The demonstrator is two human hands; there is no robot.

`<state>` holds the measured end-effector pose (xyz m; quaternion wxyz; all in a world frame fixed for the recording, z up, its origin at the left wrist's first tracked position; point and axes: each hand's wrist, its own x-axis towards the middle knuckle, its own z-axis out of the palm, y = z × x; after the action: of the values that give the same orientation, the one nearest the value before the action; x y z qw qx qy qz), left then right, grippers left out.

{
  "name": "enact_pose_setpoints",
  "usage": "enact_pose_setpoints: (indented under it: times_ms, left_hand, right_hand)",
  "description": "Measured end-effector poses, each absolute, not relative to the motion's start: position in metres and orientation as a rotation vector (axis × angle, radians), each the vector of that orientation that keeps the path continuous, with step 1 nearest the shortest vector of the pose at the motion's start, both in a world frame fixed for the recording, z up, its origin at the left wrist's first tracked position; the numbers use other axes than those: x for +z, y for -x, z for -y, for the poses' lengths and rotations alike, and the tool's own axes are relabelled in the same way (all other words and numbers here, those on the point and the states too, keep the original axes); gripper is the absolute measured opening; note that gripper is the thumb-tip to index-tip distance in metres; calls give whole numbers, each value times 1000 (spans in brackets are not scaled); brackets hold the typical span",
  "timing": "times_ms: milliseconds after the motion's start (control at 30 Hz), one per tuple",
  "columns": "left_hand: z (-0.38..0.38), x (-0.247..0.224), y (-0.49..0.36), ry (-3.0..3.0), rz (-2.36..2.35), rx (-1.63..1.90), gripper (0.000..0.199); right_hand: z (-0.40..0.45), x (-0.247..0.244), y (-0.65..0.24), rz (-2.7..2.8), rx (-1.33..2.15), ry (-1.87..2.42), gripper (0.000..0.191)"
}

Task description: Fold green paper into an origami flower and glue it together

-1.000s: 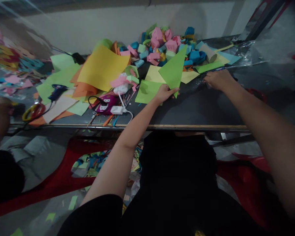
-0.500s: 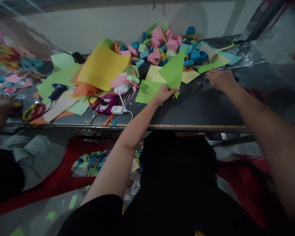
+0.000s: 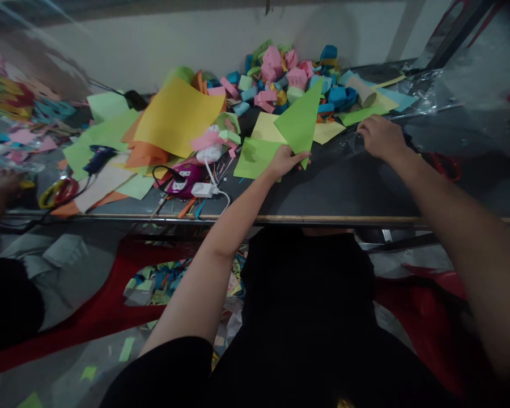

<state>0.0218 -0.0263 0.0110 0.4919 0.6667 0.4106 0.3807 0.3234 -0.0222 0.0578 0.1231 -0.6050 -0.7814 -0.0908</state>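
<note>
Green paper triangle (image 3: 300,122): raised over the counter (image 3: 344,190), in front of the heap of folded paper pieces (image 3: 297,78). Left hand (image 3: 284,162) pinches it near its lower tip, thumb on top. Judged light, bendable, easily creased; best held flat by an edge or corner, with little pressure. Long axis runs away from the person, slightly rightward; narrow tip near the wearer, tall corner toward the heap. Flat green sheet (image 3: 255,158) lies beside it. Right hand (image 3: 381,137): fingertips drawn together near clear plastic (image 3: 353,143); grip on it cannot be told.
</note>
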Motion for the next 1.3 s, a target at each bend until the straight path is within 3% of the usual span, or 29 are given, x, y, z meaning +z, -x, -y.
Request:
enact_pose_setpoints:
  times_ms: [300, 533, 1000, 1300]
  left_hand:
    - [20, 3, -21, -1673, -960, 936, 33]
    - [19, 2, -21, -1666, -969, 939, 36]
    - [22, 6, -22, -1642, -974, 927, 26]
    - [24, 8, -21, -1653, -968, 927, 28]
  right_hand:
    - [21, 49, -338, 2279, 173, 1633, 28]
    - [7, 33, -323, 1974, 413, 1626, 26]
    - [9, 26, -315, 1833, 332, 1572, 29]
    - [5, 25, -317, 1674, 401, 1503, 21]
